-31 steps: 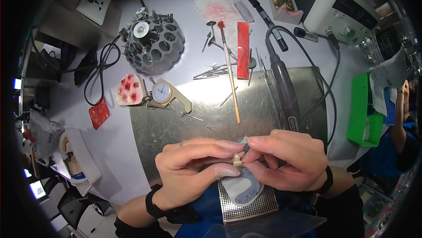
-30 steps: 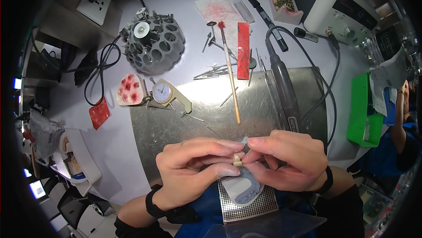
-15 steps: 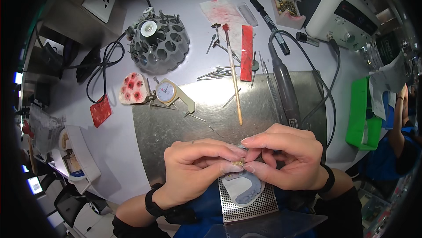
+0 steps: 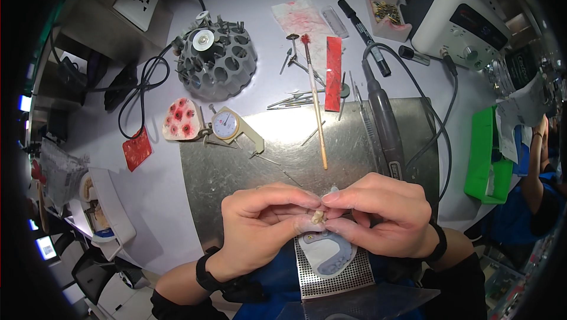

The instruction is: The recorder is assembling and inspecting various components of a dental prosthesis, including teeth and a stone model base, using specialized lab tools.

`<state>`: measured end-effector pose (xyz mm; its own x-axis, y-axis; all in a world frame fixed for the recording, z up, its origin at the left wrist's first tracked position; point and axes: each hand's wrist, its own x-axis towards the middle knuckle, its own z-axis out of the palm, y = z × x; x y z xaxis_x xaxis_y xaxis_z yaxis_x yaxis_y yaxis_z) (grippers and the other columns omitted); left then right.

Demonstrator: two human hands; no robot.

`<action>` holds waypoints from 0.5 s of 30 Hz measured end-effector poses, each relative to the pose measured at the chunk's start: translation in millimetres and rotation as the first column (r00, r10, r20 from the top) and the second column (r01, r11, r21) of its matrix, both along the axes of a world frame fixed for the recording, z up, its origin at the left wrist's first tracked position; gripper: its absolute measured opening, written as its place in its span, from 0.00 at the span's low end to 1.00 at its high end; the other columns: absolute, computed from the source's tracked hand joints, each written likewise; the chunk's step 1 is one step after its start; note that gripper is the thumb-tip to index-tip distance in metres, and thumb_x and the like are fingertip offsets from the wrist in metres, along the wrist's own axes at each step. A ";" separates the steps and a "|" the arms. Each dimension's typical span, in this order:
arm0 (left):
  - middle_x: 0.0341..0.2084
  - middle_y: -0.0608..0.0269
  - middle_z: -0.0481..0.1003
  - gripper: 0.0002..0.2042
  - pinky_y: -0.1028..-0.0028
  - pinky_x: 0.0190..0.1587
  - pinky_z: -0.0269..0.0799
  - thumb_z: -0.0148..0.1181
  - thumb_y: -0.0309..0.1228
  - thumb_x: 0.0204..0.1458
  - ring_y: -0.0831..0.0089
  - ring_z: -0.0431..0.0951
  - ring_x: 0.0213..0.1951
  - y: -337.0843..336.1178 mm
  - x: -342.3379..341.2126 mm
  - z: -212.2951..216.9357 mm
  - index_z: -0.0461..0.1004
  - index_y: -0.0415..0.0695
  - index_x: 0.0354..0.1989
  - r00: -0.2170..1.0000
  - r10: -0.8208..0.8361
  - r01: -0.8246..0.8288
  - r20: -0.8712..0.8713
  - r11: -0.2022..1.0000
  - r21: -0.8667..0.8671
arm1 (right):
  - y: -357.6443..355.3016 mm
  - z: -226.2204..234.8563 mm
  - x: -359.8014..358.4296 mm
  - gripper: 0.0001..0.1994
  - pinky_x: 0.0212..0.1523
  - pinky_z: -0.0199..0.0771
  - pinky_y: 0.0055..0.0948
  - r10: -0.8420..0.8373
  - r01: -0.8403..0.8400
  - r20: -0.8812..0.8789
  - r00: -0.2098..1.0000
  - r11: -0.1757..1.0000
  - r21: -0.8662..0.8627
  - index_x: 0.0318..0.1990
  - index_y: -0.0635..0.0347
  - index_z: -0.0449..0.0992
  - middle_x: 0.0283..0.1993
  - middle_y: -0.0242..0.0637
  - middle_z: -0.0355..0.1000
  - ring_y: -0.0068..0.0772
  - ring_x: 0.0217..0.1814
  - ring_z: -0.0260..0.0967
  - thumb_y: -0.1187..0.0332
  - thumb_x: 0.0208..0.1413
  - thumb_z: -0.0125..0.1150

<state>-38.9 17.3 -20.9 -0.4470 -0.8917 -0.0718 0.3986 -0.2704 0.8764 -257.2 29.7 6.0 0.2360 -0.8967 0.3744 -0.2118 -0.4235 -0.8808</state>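
Both my left hand (image 4: 260, 225) and right hand (image 4: 381, 216) pinch one tiny, light, fragile-seeming tooth piece (image 4: 318, 216) by its sides, above the perforated tray (image 4: 333, 276).

Grey metal, white bench, and spots of red and green

Taking the dull grey metal plate (image 4: 248, 160) as landmark: a small cream piece (image 4: 319, 216) sits at its near edge, above a silver mesh sheet (image 4: 333, 276) dotted with holes, under a pale grey-blue disc (image 4: 325, 252). Beyond its far edge lie a red strip (image 4: 333, 74), a red-stained white tissue (image 4: 301, 16) and a dark grey round holder (image 4: 217, 63). Left of it, a white block with red spots (image 4: 180, 119) and a red card (image 4: 137, 149); right, a bright green tray (image 4: 484, 154).
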 end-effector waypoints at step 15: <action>0.45 0.45 0.83 0.12 0.70 0.54 0.84 0.65 0.13 0.57 0.64 0.85 0.49 3.1 3.6 2.5 0.79 0.28 0.50 0.997 -0.074 0.073 0.004 0.987 0.144 | 0.6 -2.1 1.6 0.17 0.20 0.63 0.14 -0.057 0.057 -0.019 0.998 0.998 -0.020 0.47 0.66 0.86 0.35 0.37 0.79 0.12 0.23 0.67 0.79 0.47 0.80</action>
<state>-35.3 20.4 -18.4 -0.5096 -0.8365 -0.2016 0.3651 -0.4224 0.8296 -255.6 30.4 3.9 0.1920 -0.9017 0.3874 -0.2528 -0.4269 -0.8682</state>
